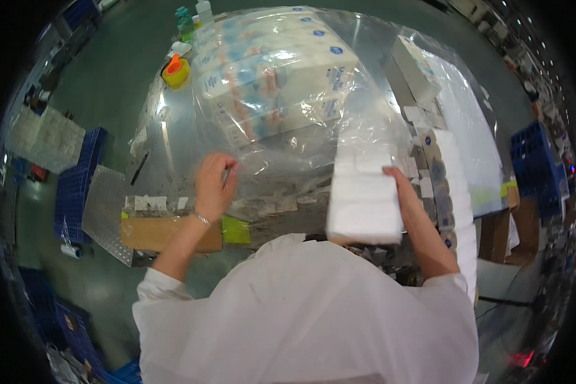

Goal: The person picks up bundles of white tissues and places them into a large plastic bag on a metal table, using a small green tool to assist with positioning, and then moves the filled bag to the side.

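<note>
The left hand point(216, 185), a thin band around its wrist, is over the near left part of a grey metal worktable point(179, 125). Its fingers are loosely bent, just beside the near edge of a large clear plastic bag point(262, 160); whether they pinch the film cannot be told.

The right hand point(403, 187) grasps the right side of a white, soft-looking oblong block point(365, 208), its thumb near the top edge. The block is at the near edge of the table, right of centre, slightly blurred, its far end close to the bag's film.

Inside the bag, at the far middle, lies a row of white rectangular packs printed in blue and orange point(275, 83). At the far left of the table are a teal bottle point(185, 24), a pale translucent bottle point(203, 10) and a yellow tape roll with an orange core point(176, 72). A slim black pen point(139, 168) lies on the left, and a flat brown cardboard strip point(163, 235) runs along the near left edge beside a yellow-green patch point(236, 231). On the right, a long white carton point(413, 70) lies beyond a line of round-ended rolls point(438, 169).
</note>
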Available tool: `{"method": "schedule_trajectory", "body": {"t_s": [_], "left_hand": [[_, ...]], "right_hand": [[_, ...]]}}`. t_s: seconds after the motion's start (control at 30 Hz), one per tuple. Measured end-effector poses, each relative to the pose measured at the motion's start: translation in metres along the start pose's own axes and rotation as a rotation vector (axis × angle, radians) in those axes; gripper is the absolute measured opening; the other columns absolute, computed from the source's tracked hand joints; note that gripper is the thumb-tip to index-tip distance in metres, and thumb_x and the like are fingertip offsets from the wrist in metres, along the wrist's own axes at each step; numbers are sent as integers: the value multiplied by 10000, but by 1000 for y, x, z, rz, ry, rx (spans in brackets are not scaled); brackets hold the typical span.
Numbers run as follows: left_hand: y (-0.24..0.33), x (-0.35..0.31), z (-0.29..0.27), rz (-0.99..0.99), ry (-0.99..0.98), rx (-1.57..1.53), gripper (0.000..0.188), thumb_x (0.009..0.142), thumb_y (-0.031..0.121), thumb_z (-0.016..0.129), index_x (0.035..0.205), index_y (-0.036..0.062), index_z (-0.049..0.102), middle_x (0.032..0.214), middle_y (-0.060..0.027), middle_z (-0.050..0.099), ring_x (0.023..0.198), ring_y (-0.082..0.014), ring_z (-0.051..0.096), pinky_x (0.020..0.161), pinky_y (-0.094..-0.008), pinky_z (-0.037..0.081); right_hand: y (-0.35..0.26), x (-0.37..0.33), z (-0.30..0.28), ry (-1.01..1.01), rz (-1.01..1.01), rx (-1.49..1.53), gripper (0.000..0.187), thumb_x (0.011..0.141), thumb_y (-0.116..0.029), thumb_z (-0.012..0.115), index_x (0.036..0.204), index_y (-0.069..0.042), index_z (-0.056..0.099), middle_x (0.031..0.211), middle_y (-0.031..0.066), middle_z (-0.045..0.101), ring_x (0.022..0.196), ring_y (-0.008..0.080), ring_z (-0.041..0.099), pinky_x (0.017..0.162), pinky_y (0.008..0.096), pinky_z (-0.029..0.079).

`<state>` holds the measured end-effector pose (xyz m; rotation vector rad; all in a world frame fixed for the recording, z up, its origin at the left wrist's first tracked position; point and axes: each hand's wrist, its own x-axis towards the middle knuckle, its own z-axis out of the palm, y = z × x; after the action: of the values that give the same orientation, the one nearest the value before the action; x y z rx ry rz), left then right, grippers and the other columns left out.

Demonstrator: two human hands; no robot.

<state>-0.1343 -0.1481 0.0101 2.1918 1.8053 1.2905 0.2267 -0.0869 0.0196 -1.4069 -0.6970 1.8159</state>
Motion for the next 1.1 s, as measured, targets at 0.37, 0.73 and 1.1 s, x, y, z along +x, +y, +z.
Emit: {"method": "schedule_trajectory", "body": {"t_s": [0.37, 0.73, 1.1], "left_hand": [[18, -30, -3, -244, -68, -168, 125, 851, 120, 470, 792, 9, 461, 721, -114, 445, 655, -244, 435, 638, -299, 383], [-10, -65, 65, -702, -291, -610, 177, 861, 151, 524, 743, 23, 493, 621, 2, 462, 569, -73, 436, 538, -224, 393], [126, 66, 190, -332, -998, -496, 189, 836, 178, 557, 927, 13, 564, 787, -50, 597, 713, -97, 540, 654, -239, 444]], "right_hand": [[28, 98, 133, -34, -347, -225, 286, 797, -209, 591, 995, -4, 563, 755, 57, 559, 666, 152, 558, 571, 285, 478], [-23, 105, -200, 951, -484, -526, 382, 738, -226, 558, 1058, -19, 581, 915, 183, 605, 856, 284, 573, 762, 359, 450], [-96, 171, -269, 1130, -354, -1151, 811, 602, -598, 636, 1084, 37, 487, 1060, 207, 525, 980, 310, 525, 824, 392, 428]]}}
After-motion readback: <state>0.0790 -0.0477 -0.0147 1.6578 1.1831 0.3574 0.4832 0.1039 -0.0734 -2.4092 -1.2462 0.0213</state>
